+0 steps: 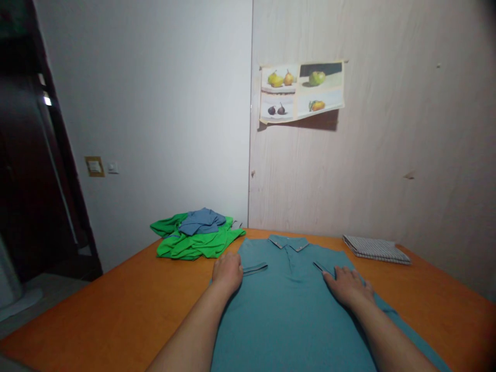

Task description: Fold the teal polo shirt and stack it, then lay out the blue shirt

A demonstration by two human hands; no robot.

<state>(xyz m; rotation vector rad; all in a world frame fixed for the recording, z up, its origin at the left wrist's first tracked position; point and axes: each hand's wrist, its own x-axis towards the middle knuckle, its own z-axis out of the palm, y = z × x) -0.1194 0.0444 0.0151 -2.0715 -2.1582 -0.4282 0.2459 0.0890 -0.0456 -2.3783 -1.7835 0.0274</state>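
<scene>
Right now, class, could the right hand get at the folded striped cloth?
Probably yes: the right hand rests on the teal polo shirt, with only shirt fabric and orange tabletop between it and the folded striped cloth.

Pale plain wall (163, 113) meets light wood-grain panel (380, 134) at a vertical seam. Fruit poster (297, 93) on panel, lower edge slanting, shadow below. Left: tan-framed switch plate (94, 166), smaller white plate (112, 168) beside it. Dark doorway (27, 170) far left, grey floor (54, 289). Orange tabletop (116, 299) in foreground. Light dim, uneven.
</scene>
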